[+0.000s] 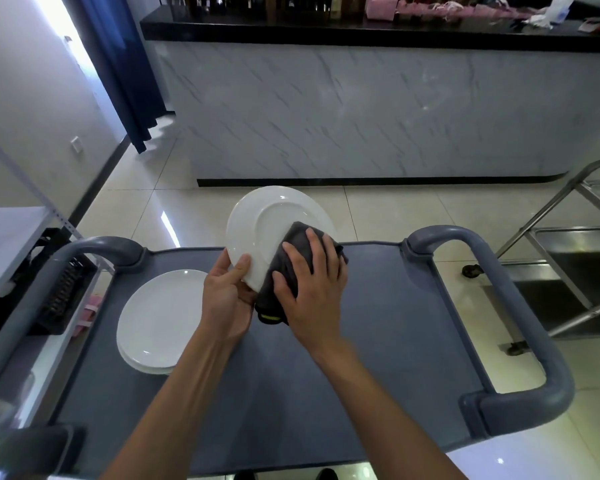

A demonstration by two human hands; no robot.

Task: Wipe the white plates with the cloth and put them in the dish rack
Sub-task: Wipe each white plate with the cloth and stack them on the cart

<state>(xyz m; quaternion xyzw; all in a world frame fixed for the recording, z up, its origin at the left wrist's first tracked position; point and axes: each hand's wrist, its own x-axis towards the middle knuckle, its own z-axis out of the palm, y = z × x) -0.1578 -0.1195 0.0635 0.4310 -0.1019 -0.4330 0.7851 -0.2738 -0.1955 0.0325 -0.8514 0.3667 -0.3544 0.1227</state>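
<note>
Over a grey cart, the left hand pinches the near rim of a tilted white plate, thumb on top. The right hand presses a dark cloth flat against it, fingers spread. More plates wait stacked at left. The dish rack, possibly the black frame beyond, is unclear. Wiping well means steady pressure and a firm rim grip.

Tilted white plate under dark grey cloth, stacked white plates beside
</note>
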